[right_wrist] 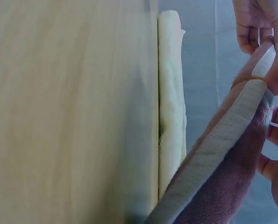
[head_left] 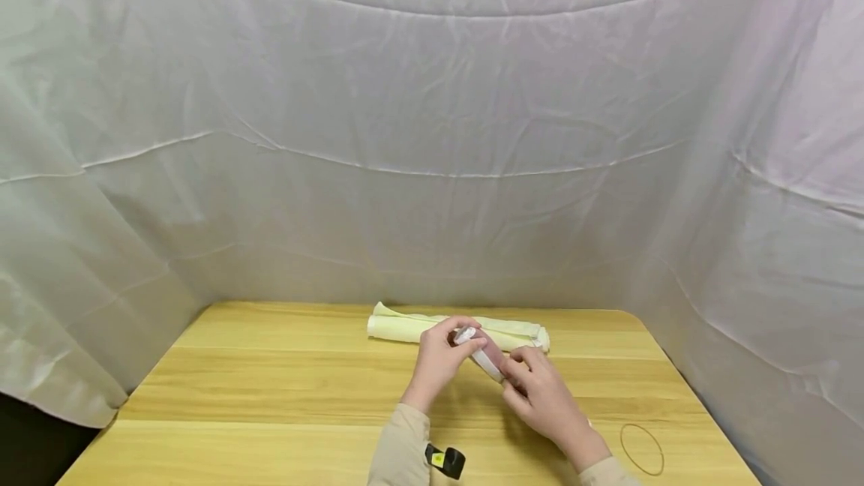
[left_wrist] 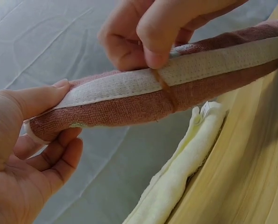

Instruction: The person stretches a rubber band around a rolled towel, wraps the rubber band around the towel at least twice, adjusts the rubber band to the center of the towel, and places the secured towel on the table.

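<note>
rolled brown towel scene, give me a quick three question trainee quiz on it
1. True or false: the rolled brown towel with a white edge band is held by both hands.
2. What lies on the light wooden table behind the hands? A) pale yellow rolled towel B) blue cup
3. Name the thin loop near the right hand.

Key: 1 true; 2 A; 3 a rubber band. The left hand grips one end, and a band already circles the roll.

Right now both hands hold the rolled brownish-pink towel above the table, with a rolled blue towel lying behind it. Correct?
Not quite: the towel lying behind is pale yellow, not blue, as the head view shows. The left hand and right hand do hold the rolled brownish-pink towel above the table.
</note>
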`<state>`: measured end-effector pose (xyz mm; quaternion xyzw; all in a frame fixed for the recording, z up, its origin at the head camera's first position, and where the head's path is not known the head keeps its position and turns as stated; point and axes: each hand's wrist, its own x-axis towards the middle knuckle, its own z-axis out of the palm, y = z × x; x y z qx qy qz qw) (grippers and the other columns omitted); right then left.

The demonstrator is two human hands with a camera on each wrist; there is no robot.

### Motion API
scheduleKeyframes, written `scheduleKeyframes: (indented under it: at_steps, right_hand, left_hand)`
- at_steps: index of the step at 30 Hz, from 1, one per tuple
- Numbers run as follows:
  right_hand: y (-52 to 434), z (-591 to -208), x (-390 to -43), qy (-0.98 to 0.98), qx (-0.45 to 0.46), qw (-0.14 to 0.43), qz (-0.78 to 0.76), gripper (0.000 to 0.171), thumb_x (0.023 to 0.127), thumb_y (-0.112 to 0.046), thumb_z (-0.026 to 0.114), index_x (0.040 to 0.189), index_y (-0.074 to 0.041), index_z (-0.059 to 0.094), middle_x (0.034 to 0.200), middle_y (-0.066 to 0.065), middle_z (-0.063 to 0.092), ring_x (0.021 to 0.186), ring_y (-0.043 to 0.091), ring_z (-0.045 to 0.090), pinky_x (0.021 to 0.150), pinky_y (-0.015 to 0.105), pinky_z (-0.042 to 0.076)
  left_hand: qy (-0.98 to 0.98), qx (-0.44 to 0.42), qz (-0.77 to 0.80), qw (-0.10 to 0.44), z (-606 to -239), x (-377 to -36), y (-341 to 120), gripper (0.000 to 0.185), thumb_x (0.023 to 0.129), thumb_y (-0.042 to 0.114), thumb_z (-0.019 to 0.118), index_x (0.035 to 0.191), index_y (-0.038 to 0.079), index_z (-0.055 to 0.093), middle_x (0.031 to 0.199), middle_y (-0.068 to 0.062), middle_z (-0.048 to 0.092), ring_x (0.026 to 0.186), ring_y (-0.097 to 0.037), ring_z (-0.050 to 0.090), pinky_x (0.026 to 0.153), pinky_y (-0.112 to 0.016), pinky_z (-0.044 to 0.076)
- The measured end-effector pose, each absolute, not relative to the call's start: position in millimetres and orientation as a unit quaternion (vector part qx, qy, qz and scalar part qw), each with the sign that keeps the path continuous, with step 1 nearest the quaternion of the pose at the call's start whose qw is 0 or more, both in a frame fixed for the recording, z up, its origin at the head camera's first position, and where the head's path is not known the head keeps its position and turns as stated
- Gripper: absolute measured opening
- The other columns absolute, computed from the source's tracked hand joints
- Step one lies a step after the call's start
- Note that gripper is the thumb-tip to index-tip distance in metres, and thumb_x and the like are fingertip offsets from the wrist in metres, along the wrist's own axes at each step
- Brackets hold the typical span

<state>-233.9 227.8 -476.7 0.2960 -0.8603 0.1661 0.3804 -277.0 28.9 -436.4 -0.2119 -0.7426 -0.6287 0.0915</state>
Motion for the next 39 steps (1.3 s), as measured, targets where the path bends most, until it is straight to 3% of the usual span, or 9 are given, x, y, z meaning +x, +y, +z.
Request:
scheduleKeyframes:
  at_steps: [6,13,16,21,27,34,39]
  right_hand:
    - [228,-475,-234,-0.876,0.283,0.366,0.134,0.012,0.073,-0.016,0.066,0.078,-0.023,0.056,0.093,-0.003,0.056,0.080,0.012,0.048,0.067,0.031,0.042]
    - [229,-477,-235,-0.883,0.264,0.362,0.137,0.015,0.077,-0.020,0.074,0.080,-0.023,0.059,0.092,-0.006,0.059,0.082,0.010,0.050,0.068,0.032,0.045]
    - [228,-478,-235,-0.889,0.248,0.341,0.181,0.021,0.077,-0.019,0.079,0.086,-0.020,0.060,0.092,-0.007,0.058,0.080,0.006,0.050,0.069,0.027,0.047]
    - [228,-476,-232,-0.901,0.189,0.265,0.286,0.040,0.077,-0.016,0.082,0.109,-0.013,0.058,0.094,-0.008,0.059,0.081,0.003,0.053,0.068,0.020,0.052]
    - [234,-476,-232,-0.918,0.155,0.213,0.297,0.058,0.080,-0.027,0.080,0.130,-0.014,0.055,0.107,-0.003,0.065,0.095,0.010,0.060,0.079,0.029,0.053]
    - [238,-476,-230,-0.926,0.138,0.169,0.309,0.051,0.084,-0.031,0.076,0.129,-0.018,0.059,0.113,0.002,0.069,0.094,0.012,0.062,0.073,0.026,0.048]
    - [237,-477,-231,-0.916,0.140,0.208,0.313,0.042,0.081,-0.027,0.079,0.118,-0.018,0.063,0.105,0.000,0.070,0.087,0.008,0.060,0.070,0.024,0.048]
  left_hand:
    - [-0.744,-0.202,-0.628,0.103,-437,-279,26,0.022,0.083,0.021,0.077,0.101,0.009,0.073,0.092,-0.010,0.072,0.064,-0.003,0.054,0.052,-0.018,0.045]
    - [-0.746,-0.189,-0.629,0.109,-438,-281,18,0.021,0.083,0.018,0.077,0.101,0.009,0.073,0.094,-0.010,0.074,0.063,-0.003,0.052,0.051,-0.016,0.040]
    - [-0.742,-0.193,-0.635,0.100,-440,-283,16,0.022,0.084,0.016,0.076,0.103,0.006,0.071,0.096,-0.012,0.073,0.068,-0.004,0.055,0.055,-0.017,0.044]
    - [-0.729,-0.211,-0.647,0.074,-440,-284,14,0.020,0.086,0.014,0.073,0.105,0.007,0.070,0.101,-0.014,0.072,0.075,-0.005,0.059,0.061,-0.017,0.049]
    - [-0.711,-0.237,-0.659,0.053,-441,-284,14,0.020,0.087,0.011,0.072,0.106,0.010,0.069,0.111,-0.014,0.069,0.084,-0.007,0.061,0.069,-0.017,0.050]
    - [-0.697,-0.265,-0.664,0.061,-441,-284,13,0.020,0.086,0.010,0.072,0.106,0.011,0.069,0.118,-0.015,0.067,0.089,-0.008,0.060,0.072,-0.017,0.050]
    - [-0.720,-0.261,-0.637,0.089,-440,-285,14,0.029,0.086,0.015,0.074,0.114,0.011,0.069,0.117,-0.010,0.067,0.090,-0.009,0.061,0.072,-0.018,0.051]
